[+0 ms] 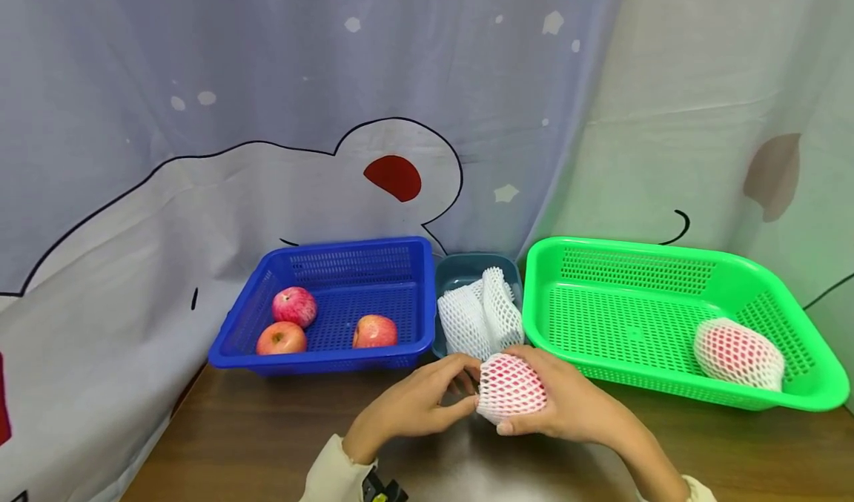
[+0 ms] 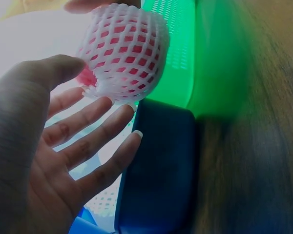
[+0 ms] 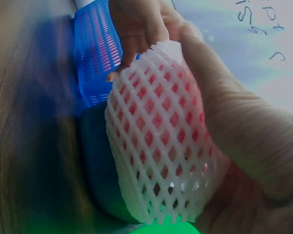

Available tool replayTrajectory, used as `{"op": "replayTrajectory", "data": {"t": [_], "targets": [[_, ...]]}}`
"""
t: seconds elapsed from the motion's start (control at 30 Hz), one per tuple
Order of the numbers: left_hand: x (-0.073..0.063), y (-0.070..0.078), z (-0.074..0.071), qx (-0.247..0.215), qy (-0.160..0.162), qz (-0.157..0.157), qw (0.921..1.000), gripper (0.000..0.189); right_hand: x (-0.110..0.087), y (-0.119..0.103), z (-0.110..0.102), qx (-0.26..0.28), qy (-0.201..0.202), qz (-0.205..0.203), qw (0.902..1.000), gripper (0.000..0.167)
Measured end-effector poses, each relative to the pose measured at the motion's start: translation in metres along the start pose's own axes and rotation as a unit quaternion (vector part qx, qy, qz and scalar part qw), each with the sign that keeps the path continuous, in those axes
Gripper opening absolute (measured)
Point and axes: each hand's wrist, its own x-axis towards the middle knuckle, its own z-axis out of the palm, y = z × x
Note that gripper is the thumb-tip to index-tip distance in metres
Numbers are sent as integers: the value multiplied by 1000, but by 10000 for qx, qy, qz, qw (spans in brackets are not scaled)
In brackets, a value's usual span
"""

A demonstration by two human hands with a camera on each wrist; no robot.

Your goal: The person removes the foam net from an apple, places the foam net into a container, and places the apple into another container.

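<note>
My right hand (image 1: 570,402) grips a red apple (image 1: 512,388) wrapped in a white foam net, above the table in front of the small bin. Its thumb and fingers lie around the right side of the net. In the right wrist view the net (image 3: 158,131) covers most of the apple. My left hand (image 1: 416,405) is at the apple's left side, fingers fairly straight and spread. In the left wrist view its thumb and fingertips (image 2: 105,101) touch or nearly touch the net's edge, where some bare red skin shows.
A blue basket (image 1: 347,355) at the left holds three bare apples. Behind my hands, a small dark teal bin (image 1: 460,262) contains white foam nets (image 1: 477,313). The green basket (image 1: 667,253) at the right holds one netted apple (image 1: 739,354). A printed curtain (image 1: 300,64) hangs behind.
</note>
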Motion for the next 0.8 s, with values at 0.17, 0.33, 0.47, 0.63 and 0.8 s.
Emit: {"op": "replayTrajectory", "data": {"t": [0.17,0.33,0.47,0.63,0.8], "targets": [[-1,-1,3,-138,11,38,9999,38,-3,5,-3,-159,-125,-352,9992,96],[-1,-3,5,-236,3,127,9996,39,-2,4,-4,-220,-306,-346,9987,94],[-1,-4,4,-380,13,128,9992,39,-1,3,-4,-258,-328,-297,9987,92],[-1,-3,2,-654,-67,83,9978,39,-3,4,-4,-141,-439,-255,9986,91],[2,-3,3,-839,-149,31,9964,39,-5,5,-3,-41,-536,-308,9981,90]]}}
